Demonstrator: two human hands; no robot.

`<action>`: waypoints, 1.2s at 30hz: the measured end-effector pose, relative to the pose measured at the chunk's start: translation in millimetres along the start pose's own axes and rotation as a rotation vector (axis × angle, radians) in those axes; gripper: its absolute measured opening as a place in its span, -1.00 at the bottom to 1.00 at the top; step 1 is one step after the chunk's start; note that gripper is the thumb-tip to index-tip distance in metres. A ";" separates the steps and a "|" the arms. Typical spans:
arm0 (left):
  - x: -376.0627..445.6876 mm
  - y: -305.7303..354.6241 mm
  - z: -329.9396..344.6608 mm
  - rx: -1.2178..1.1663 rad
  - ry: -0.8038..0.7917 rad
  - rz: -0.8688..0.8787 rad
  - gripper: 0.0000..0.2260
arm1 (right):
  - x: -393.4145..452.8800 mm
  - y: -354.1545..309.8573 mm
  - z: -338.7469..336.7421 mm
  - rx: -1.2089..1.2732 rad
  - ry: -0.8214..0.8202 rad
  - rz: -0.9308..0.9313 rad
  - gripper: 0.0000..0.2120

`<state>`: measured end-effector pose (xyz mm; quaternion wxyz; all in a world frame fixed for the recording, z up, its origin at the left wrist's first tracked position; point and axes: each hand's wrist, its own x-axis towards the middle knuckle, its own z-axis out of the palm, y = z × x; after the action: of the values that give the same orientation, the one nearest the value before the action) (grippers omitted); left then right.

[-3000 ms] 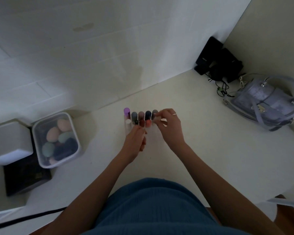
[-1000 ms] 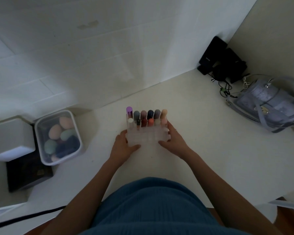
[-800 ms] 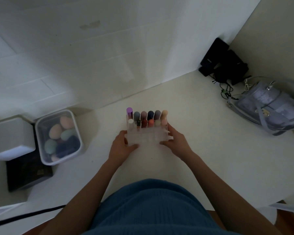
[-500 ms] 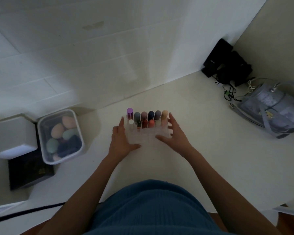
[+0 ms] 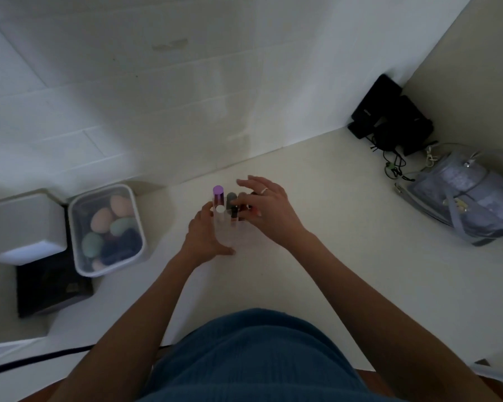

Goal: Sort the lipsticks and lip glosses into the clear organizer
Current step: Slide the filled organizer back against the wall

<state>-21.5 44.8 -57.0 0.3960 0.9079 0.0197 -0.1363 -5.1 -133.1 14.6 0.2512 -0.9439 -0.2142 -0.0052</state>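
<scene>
The clear organizer (image 5: 228, 236) stands on the white counter, near the wall. Upright tubes fill its back rows: a purple-capped one (image 5: 217, 190), a white-capped one (image 5: 220, 209) and a grey-capped one (image 5: 231, 196). My left hand (image 5: 205, 237) cups the organizer's left front corner, thumb along its base. My right hand (image 5: 269, 211) hovers over the right part of the rows and hides the tubes there. Its fingers are spread, and its thumb and fingertips touch the tube tops near the middle. I cannot make out whether it grips one.
A lidded clear box of makeup sponges (image 5: 108, 230) sits to the left, beside a white box (image 5: 24, 224) on a dark pad. A grey handbag (image 5: 465, 195) lies at the right, with black devices and cables (image 5: 389, 120) in the corner.
Both hands held the organizer's sides a second ago, then let go. The right hand has since moved up and left over the tubes, and the left hand has closed in on the left corner.
</scene>
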 end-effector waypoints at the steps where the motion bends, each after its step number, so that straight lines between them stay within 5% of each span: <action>1: -0.8 -1.9 -3.1 -0.001 0.006 -0.012 0.12 | 3.7 -4.9 2.8 -0.022 -0.014 -0.028 -0.76; 10: 0.9 -28.7 -35.3 -0.071 0.168 -0.160 0.10 | 31.9 -15.1 11.8 0.000 0.004 0.010 -0.68; 14: 3.6 -34.4 -44.9 -0.092 0.199 -0.231 0.13 | 27.9 -6.9 28.6 0.213 0.068 0.218 -0.53; 19: 6.2 -35.9 -51.5 -0.173 0.209 -0.268 0.11 | 17.1 0.4 51.3 0.478 -0.168 0.441 -0.46; 24: 4.9 -30.8 -49.3 -0.170 0.314 -0.283 -0.13 | 28.5 -3.0 59.9 0.481 -0.171 0.418 -0.49; 36: -15.6 -29.8 -34.4 -0.025 0.410 -0.320 -0.31 | 64.8 -8.8 55.2 0.383 -0.234 0.328 -0.54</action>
<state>-32.8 91.2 -51.8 0.3682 0.8969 0.2449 -0.0100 44.8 -73.9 -21.9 0.3963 -0.8954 -0.0832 0.1851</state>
